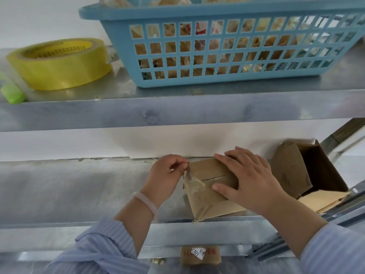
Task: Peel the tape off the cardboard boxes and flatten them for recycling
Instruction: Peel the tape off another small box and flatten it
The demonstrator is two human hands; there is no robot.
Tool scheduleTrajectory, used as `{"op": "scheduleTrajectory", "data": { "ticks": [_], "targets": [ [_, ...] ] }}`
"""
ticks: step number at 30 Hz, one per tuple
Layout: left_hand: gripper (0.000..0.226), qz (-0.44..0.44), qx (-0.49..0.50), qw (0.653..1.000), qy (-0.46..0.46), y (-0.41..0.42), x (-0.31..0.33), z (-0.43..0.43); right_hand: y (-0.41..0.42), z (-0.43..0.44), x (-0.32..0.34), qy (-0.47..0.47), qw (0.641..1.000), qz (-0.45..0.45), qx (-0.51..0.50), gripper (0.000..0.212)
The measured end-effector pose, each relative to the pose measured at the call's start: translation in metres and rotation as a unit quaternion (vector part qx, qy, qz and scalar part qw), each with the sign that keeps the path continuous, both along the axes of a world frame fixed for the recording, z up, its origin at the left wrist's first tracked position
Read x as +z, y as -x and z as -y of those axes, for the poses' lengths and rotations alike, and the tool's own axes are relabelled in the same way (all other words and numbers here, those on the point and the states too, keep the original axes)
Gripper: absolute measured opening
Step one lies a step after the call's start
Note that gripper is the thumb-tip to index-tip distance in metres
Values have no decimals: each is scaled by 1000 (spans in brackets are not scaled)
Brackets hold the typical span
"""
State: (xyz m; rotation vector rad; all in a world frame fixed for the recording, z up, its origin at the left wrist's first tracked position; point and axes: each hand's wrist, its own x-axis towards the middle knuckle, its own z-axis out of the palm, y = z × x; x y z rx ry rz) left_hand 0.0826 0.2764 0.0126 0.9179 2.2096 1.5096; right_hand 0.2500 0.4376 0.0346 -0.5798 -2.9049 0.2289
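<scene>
Tape-peeling step: on the grey metal shelf (79,194), the left hand (166,175) pinches clear crinkled tape (192,179) lifting off the small brown cardboard box (209,192); the right hand (250,180) lies flat, fingers spread, pressing the lid. Next: pull the strip free, probably leftward, box held steady.

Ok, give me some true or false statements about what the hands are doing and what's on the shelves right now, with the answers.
1. The left hand pinches clear tape lifted off the small cardboard box. True.
2. The right hand grips the yellow tape roll. False: it lies flat on the small cardboard box, and the roll sits on the upper shelf.
3. The blue basket stands on the upper shelf, to the right of the roll. True.
4. The open box beside the right hand is flattened. False: it is unflattened, with its flaps open.
</scene>
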Motion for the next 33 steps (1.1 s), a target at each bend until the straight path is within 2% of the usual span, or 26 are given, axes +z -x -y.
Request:
{"op": "scheduleTrajectory", "data": {
  "ticks": [4,7,9,14,17,20,23,28,33],
  "targets": [
    [17,-111,-11,994,-18,3,12,-13,2,-5,2,4,998,-54,-17,84],
    [13,-181,-49,982,-15,6,19,-20,-1,-4,-4,-12,995,-103,-9,76],
    [13,-179,-68,981,12,5,16,-19,-6,1,-12,-20,995,-96,3,72],
    [27,-102,-61,992,41,0,3,-2,-7,5,-18,-36,996,-65,48,68],
    [20,-31,-64,996,47,-2,7,2,-7,4,-15,-25,997,-53,55,68],
    [14,-99,-75,986,114,-3,14,-1,-8,6,-15,-43,996,-61,52,68],
    [20,-146,-84,970,175,-4,23,-3,-8,7,-15,-57,995,-51,60,67],
    [17,-210,-108,948,214,-9,29,0,-6,3,-16,-58,995,-47,71,66],
    [10,-132,-98,967,192,-7,29,-1,-7,0,-19,-69,992,-72,75,67]
  ]
}}
